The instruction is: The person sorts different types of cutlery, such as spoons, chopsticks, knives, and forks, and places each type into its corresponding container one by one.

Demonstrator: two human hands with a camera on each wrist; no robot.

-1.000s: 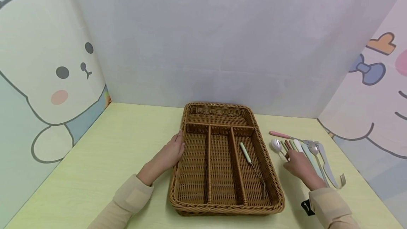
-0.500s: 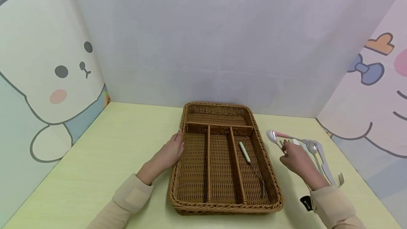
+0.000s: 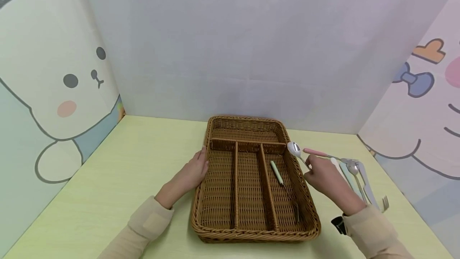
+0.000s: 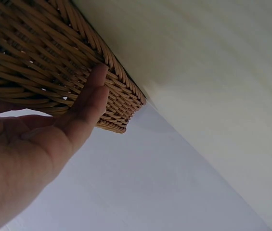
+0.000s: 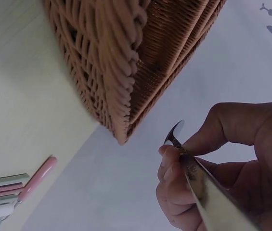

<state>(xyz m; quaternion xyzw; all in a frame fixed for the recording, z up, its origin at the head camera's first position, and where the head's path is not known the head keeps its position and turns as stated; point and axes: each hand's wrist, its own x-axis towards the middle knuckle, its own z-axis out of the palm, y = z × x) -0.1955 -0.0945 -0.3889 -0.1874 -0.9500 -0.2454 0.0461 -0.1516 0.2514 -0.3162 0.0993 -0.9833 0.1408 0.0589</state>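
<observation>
My right hand [image 3: 328, 179] pinches a metal spoon [image 3: 294, 149] by its handle between thumb and fingers. The spoon's bowl points away and overlaps the right rim of the brown wicker cutlery basket [image 3: 256, 236]. In the right wrist view, the spoon's shiny handle [image 5: 205, 190] runs back toward the camera from the fingertips. On the basket's left side rests my left hand [image 3: 192, 171]; in the left wrist view its fingers [image 4: 85, 113] lie extended along the woven outer wall. A utensil with a pale green handle [image 3: 277, 172] lies in the basket's right long compartment.
Right of the basket lies more cutlery: a pink-handled fork [image 3: 316, 152], another spoon [image 3: 353, 168], a knife [image 3: 368, 189] and several pale handles, partly hidden by the right hand. A grey wall [image 3: 248, 51] stands behind the table, with printed panels at both sides.
My right hand has lifted the spoon from among the cutlery and moved left with it to the basket's right rim. The left hand and the basket have stayed in place.
</observation>
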